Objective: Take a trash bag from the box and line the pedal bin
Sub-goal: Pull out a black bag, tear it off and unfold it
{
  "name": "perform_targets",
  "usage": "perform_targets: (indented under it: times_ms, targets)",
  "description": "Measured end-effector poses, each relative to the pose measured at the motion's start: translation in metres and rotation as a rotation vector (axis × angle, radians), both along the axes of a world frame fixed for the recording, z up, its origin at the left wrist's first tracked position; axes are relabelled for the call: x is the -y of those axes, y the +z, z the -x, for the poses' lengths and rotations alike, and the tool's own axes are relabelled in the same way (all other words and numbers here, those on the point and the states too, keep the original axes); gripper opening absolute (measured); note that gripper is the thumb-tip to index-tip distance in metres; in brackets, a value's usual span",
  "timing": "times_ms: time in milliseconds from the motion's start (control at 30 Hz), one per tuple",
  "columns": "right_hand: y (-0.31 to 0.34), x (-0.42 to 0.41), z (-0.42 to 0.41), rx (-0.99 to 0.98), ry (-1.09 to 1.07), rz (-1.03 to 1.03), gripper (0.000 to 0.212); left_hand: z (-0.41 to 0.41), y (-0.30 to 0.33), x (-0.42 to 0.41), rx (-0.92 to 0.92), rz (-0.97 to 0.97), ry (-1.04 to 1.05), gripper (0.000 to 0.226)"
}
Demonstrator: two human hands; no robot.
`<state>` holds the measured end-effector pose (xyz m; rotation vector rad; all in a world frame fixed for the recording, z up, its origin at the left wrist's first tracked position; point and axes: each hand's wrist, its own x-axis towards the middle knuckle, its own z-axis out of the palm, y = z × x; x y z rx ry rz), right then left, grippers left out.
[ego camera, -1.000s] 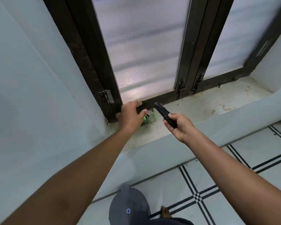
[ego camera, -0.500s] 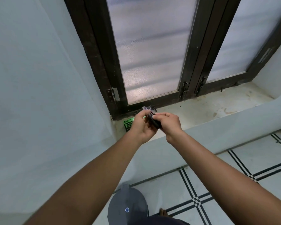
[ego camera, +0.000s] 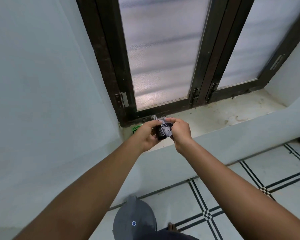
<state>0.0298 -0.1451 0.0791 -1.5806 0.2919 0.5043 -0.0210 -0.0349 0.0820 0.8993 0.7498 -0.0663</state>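
A second ago our left hand [ego camera: 146, 135] was down at the green box [ego camera: 136, 129] in the corner of the window sill [ego camera: 215, 116] while our right hand [ego camera: 179, 131] held the rolled dark trash bag [ego camera: 164, 129] alone and apart; now both hands have met over the sill's front edge and the bag sits between them, its outer end loosened into a crumpled grey flap. We read that as the taking step finished and the unfolding begun, so what remains is opening the bag out and carrying it to the pedal bin [ego camera: 134, 220], whose grey lid shows closed on the tiled floor just below us. Both forearms reach forward and converge, wrists level, palms turned toward each other. The left fingers are curled closed round the tighter, darker part of the roll, cupping it from beneath; the right thumb and forefinger are pinched tight on the loose upper edge, the other right fingers folded in behind. The box lies on the sill, touching nothing we hold and mostly hidden behind the left hand, with only part of its green label in view. We judge the thin film may cling to itself, so the layers will want teasing apart patiently
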Motion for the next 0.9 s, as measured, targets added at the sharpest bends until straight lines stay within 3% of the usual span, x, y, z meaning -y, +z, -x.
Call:
perform_targets:
  times_ms: [133,300,433,567,667,767,900]
  targets:
    - [0.004,0.000,0.004,-0.082,0.014,-0.011,0.027,0.007,0.004,-0.003,-0.058,-0.065,-0.053,0.043]
    - [0.006,-0.003,0.009,-0.033,0.297,0.119,0.030,0.010,0.007,-0.007,-0.022,-0.073,-0.066,0.040]
    - [-0.001,-0.003,0.004,0.009,0.234,0.202,0.018,0.011,0.009,-0.009,-0.031,-0.115,-0.101,0.026]
    - [-0.005,0.003,-0.001,-0.003,0.163,0.226,0.019,0.015,0.009,-0.012,-0.072,-0.103,-0.107,0.034]
    - [0.004,0.004,0.005,-0.002,0.114,0.090,0.036,0.016,0.007,-0.014,-0.068,-0.097,-0.120,0.041]
    - [0.010,0.003,0.008,0.018,0.077,-0.014,0.052,0.019,0.010,-0.013,-0.036,-0.097,-0.142,0.027]
    - [0.015,0.005,0.007,-0.097,0.031,-0.081,0.029,0.018,0.005,-0.017,-0.070,-0.166,-0.139,0.034]
